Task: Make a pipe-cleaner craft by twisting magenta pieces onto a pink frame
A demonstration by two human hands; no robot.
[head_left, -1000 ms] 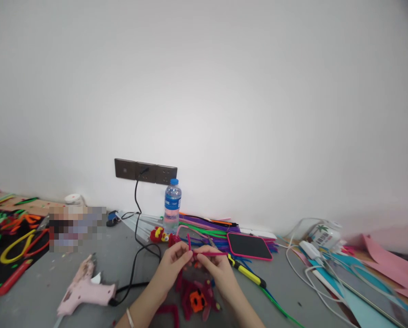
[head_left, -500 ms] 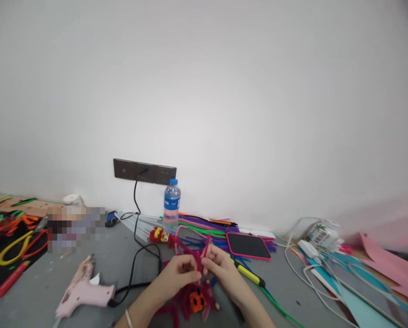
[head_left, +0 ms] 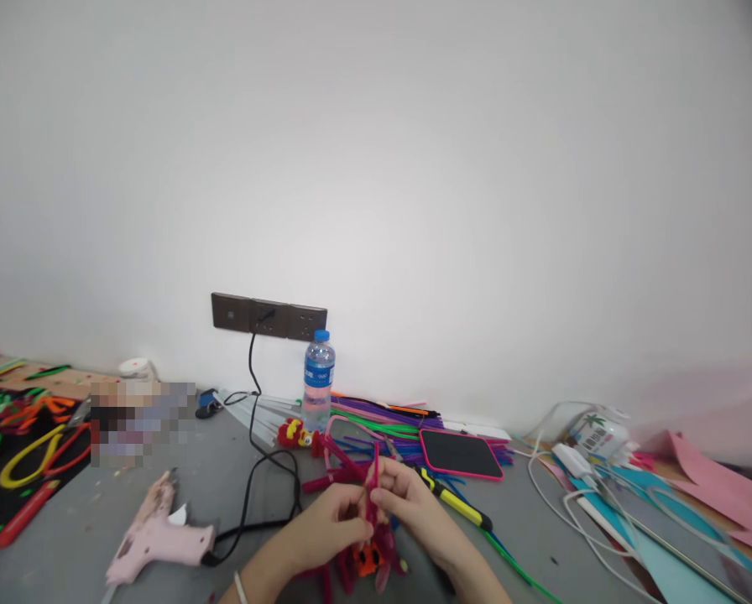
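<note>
My left hand (head_left: 334, 522) and my right hand (head_left: 403, 502) meet at the front middle of the table, fingertips pinched. Both are closed on a dark pink pipe cleaner (head_left: 377, 466), one end of which sticks up between them. Just below my fingers lies a dark pink fuzzy figure (head_left: 347, 575) with an orange piece (head_left: 368, 559) that has black spots; my hands hide part of it. Whether the pinched pipe cleaner joins the figure, I cannot tell. Behind my left hand more dark pink pipe cleaners (head_left: 318, 483) show.
A pink glue gun (head_left: 165, 537) lies left, its black cord (head_left: 245, 527) running to the wall socket. Behind my hands stand a water bottle (head_left: 319, 382) and a red-yellow figure (head_left: 299, 436). Right are a phone (head_left: 461, 454), a yellow-black tool (head_left: 457, 503), white cables (head_left: 571, 520) and colored paper.
The upright pipe cleaner end has shifted slightly left and down between my fingers. My hands have moved closer together and now cover more of the figure's top.
</note>
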